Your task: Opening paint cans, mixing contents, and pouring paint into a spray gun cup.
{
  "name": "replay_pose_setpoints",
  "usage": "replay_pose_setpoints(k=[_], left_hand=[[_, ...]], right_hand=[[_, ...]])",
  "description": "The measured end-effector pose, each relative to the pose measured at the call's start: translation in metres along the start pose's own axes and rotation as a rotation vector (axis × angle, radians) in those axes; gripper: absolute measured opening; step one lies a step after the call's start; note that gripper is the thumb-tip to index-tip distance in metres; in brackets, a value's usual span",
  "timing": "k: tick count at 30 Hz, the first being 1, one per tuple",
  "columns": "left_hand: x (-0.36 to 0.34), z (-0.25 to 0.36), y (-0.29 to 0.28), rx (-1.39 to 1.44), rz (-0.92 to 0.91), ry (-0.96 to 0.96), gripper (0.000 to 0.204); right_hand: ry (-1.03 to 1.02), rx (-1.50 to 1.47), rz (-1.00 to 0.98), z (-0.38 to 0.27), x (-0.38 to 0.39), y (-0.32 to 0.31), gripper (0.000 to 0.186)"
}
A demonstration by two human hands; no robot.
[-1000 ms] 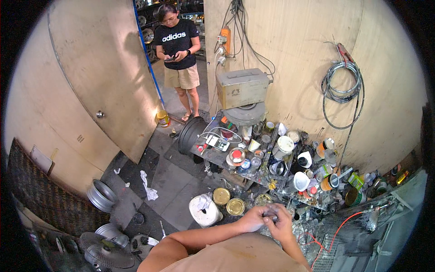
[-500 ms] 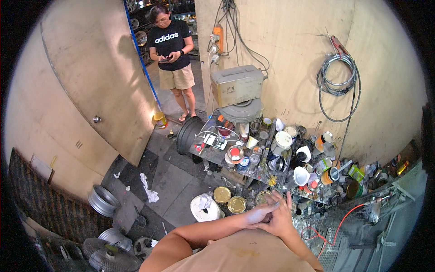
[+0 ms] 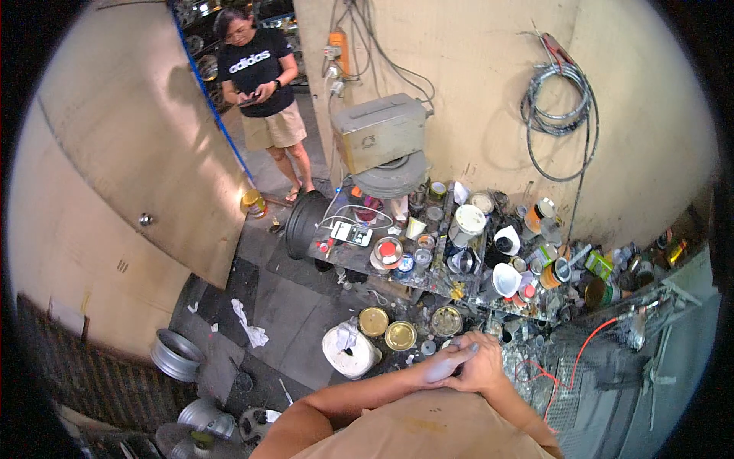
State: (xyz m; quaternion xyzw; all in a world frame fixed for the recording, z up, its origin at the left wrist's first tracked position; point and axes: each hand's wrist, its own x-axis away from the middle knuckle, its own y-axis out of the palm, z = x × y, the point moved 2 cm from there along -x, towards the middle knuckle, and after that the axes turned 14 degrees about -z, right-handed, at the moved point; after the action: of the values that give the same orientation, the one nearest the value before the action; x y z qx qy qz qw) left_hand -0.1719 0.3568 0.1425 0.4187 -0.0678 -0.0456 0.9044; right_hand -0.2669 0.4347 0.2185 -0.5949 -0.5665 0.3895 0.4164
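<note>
Below the workbench, in front of my body, my left hand [image 3: 447, 362] and my right hand [image 3: 482, 357] are clasped, with their fingers wrapped over each other and no object visible in them. A grey-blue smudge covers part of my left hand. Just beyond them lie gold lids [image 3: 400, 335], a dirty round tin [image 3: 446, 320] and a white roll [image 3: 340, 359] with crumpled paper in its middle. The low bench [image 3: 344, 256] holds a white phone [image 3: 352, 234] with a cable and several paint cans [image 3: 555, 274] and cups [image 3: 505, 281].
A person [image 3: 260, 69] stands in the doorway holding a phone, beside an open wooden door [image 3: 168, 199]. A metal machine [image 3: 380, 130] sits on a grey drum. Metal rims [image 3: 177, 355] and a fan [image 3: 183, 444] stand at lower left; an orange hose [image 3: 581, 352] runs at lower right.
The view has tilted and shifted, moving the doorway leftward in the picture. My fingers, raised and extended half a second ago, are now folded over one another.
</note>
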Motion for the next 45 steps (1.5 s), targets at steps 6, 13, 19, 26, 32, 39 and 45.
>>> replay_pose_setpoints(k=[6, 13, 19, 26, 32, 39, 45], left_hand=[[0.000, -0.001, -0.014, -0.161, 0.059, 0.014, 0.041], [-0.002, 0.020, -0.012, -0.550, 0.091, 0.148, 0.031], [-0.010, 0.033, 0.007, -0.604, -0.016, 0.181, 0.033], [-0.019, 0.033, 0.010, -0.621, -0.002, 0.164, 0.032], [-0.021, 0.022, 0.004, -0.662, 0.020, 0.192, 0.031], [0.005, 0.026, 0.014, -0.641, 0.085, 0.163, 0.025], [0.013, 0.010, -0.010, -0.528, 0.214, 0.254, 0.018]], right_hand=[[0.022, -0.013, -0.056, 0.005, -0.007, -0.004, 0.082], [-0.070, 0.023, 0.017, 0.008, -0.003, 0.001, 0.085], [0.000, -0.090, 0.116, 0.013, 0.009, 0.000, 0.091], [0.005, -0.055, 0.119, 0.019, 0.013, -0.003, 0.096], [0.017, -0.109, 0.145, 0.015, 0.016, -0.004, 0.096], [-0.021, -0.087, 0.084, 0.010, 0.018, 0.004, 0.098], [-0.108, -0.134, 0.059, 0.009, 0.007, 0.016, 0.104]])
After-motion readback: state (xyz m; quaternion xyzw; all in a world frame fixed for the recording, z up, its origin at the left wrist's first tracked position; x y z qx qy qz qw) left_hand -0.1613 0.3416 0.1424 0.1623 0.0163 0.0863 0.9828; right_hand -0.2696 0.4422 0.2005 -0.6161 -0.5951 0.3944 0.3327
